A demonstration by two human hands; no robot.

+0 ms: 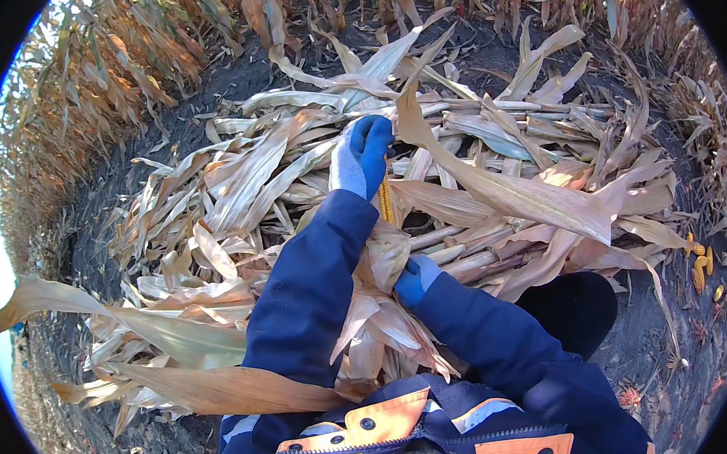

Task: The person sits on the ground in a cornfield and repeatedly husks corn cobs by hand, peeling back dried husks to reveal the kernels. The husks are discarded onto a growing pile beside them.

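Gloved in blue-coated knit, my left hand (367, 153) is closed around the upper part of a yellow ear of corn (386, 198). Some kernel rows show below the fist; the top of the ear is hidden in it. Dry husk (390, 249) wraps the lower end of the ear. My right hand (415, 281), in a matching glove, grips this husk from the right side, its fingertips hidden behind the leaves. Under both hands lies a heap of dry cornstalks and leaves (318, 154). Loose pale husks (372, 329) hang and lie between my forearms.
Several bare corn ears (700, 273) lie on dark soil (654, 317) at the right. Standing dry corn (114, 83) borders the far side and the left. A long curled leaf (505, 186) arches over the heap. My dark knee (569, 311) is beside my right forearm.
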